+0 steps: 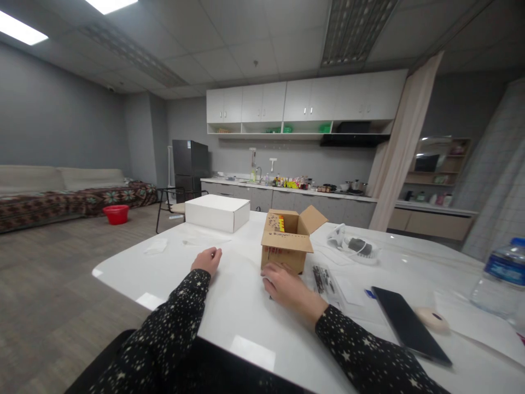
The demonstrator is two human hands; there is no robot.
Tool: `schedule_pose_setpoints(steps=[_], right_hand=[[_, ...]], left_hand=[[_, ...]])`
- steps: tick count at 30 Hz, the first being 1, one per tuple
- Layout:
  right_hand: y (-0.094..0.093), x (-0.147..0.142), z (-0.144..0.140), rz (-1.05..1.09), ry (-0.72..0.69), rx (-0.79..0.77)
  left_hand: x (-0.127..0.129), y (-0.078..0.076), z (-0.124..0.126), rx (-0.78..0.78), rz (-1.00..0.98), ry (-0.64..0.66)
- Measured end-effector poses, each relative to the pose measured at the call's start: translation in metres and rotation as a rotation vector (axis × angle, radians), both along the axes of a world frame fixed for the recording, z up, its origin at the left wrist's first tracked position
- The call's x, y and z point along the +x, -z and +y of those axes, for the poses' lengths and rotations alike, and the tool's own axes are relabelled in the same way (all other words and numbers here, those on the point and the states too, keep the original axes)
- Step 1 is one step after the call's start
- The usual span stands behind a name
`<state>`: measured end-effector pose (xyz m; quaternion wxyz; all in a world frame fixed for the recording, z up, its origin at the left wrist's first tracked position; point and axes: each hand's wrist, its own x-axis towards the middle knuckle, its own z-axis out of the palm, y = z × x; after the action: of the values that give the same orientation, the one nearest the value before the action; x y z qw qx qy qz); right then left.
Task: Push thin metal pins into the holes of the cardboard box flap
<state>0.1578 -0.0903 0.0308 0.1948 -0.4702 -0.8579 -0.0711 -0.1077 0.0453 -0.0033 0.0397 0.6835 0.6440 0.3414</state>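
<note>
My left hand (207, 260) rests on the white table (238, 298) with its fingers curled in, and nothing shows in it. A brown cardboard box (283, 257) with raised flaps stands between my hands, toward the right. Inside it, a yellow and red item (281, 223) shows near the left wall. My right hand (287, 287) lies low at the front of this box, its fingers loosely bent near the bottom edge. Whether the fingertips touch the cardboard I cannot tell. Behind my left hand lies a thin clear plastic piece (205, 239).
A closed white box (213, 213) stands at the table's far left. To the right are a small flat pack (324, 280), a white cabled device (361, 249), a black phone (410, 325), a beige rounded object (431, 319) and a water bottle (502, 279).
</note>
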Motion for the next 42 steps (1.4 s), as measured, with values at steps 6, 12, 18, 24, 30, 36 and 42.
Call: schedule_pose_setpoints(steps=[6,12,18,24,30,36,42], right_hand=[[0.014,0.007,0.004,0.108,0.04,0.026],[0.021,0.005,0.006,0.117,0.068,-0.054],[0.024,0.001,0.004,0.083,0.087,-0.082],[0.017,0.003,-0.002,0.1,0.065,-0.063],[0.018,0.002,-0.006,0.052,-0.006,-0.043],[0.02,0.001,-0.005,0.036,0.002,-0.041],[0.017,0.001,-0.006,0.033,0.01,-0.061]], left_hand=[[0.004,-0.004,-0.004,0.006,0.005,-0.003],[0.005,-0.005,-0.005,0.002,0.03,0.02],[0.008,-0.008,-0.011,-0.013,0.04,0.001],[0.01,-0.01,-0.015,-0.011,0.055,0.008],[0.01,-0.008,-0.011,-0.003,0.058,0.031],[0.011,-0.011,-0.015,-0.018,0.056,0.029],[0.011,-0.012,-0.016,-0.019,0.041,0.031]])
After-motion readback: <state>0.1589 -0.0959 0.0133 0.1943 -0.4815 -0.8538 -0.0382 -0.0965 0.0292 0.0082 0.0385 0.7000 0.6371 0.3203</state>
